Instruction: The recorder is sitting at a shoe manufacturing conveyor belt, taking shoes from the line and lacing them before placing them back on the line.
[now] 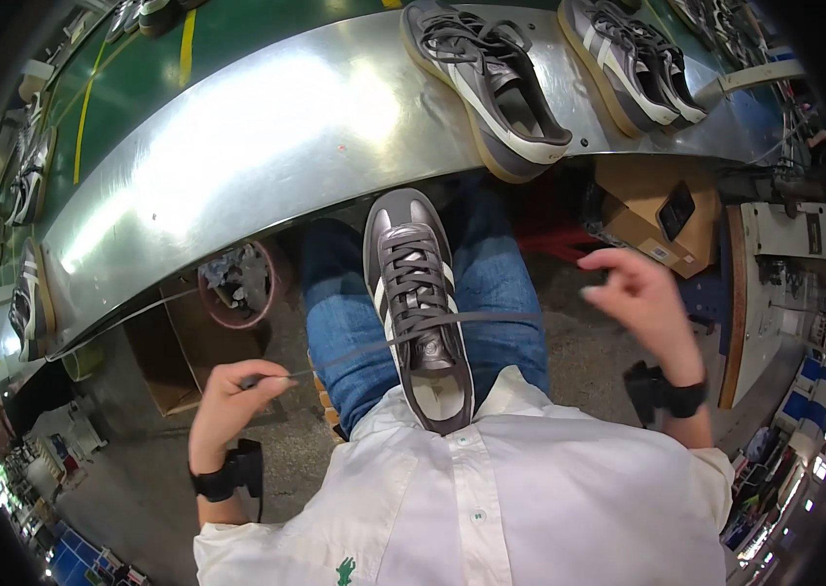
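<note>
A grey sneaker (418,293) with white side stripes lies between my thighs, toe pointing away from me and heel against my shirt. Its grey laces cross the tongue, with the loose ends spread to both sides. My left hand (232,405) pinches the left lace (345,359) between thumb and fingers, drawing it out straight. Toward the right runs the other lace end (501,316), across my thigh. My right hand (638,298) is raised beyond that end, slightly blurred, fingers bent with a gap between them. I see no lace in it.
A metal bench edge (267,137) curves ahead of me, bearing a sneaker (491,88) and a pair of sneakers (628,63). Behind it runs a green surface (140,73). Below are a pink bin (271,293) at left and a cardboard box (633,195) with a dark phone-like object (676,209) at right.
</note>
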### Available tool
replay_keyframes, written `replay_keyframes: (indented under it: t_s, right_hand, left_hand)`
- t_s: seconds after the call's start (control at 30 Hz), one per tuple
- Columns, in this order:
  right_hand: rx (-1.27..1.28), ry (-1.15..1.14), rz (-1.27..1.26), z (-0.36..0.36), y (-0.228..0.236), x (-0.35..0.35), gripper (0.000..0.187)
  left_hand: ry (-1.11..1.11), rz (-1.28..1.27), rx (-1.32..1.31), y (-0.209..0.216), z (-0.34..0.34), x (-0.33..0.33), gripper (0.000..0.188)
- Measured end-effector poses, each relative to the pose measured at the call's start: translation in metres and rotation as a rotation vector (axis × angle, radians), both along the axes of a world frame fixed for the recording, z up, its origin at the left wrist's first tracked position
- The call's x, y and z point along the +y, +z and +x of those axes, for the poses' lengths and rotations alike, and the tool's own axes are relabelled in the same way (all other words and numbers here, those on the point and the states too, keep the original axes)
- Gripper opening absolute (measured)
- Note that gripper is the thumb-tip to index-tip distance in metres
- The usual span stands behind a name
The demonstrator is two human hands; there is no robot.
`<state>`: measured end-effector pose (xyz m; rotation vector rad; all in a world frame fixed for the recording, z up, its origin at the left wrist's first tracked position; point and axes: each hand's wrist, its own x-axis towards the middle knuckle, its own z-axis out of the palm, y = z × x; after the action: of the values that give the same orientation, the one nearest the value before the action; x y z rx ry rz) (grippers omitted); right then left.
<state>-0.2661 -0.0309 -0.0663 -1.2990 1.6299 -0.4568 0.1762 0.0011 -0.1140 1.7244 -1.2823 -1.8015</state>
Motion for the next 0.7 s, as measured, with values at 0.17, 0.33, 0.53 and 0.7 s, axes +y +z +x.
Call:
replay_keyframes:
  t_s: [0.17,0.33,0.53,0.7]
  right_hand:
    - [0.338,0.374,-0.482,0.04,-0.057,0.02,0.034]
    - [0.099,0.395,-0.541,0.101,-0.064,0.014,0.037]
    - [0.051,0.348,-0.447,0.081,-0.07,0.039,0.036]
    - [0.293,0.401,-0.534,0.003,-0.084,0.067,0.029]
  left_hand:
    - [0.226,0.127,0.092,-0.045,0.003,0.031,0.013]
    - [0.583,0.222,0.593,-0.096,0.032,0.079,0.026]
    - [0.614,0.314,0.573,-0.118,0.033,0.115,0.019]
    - [0.6,0.407,0.329,-0.141,0.039,0.139,0.015]
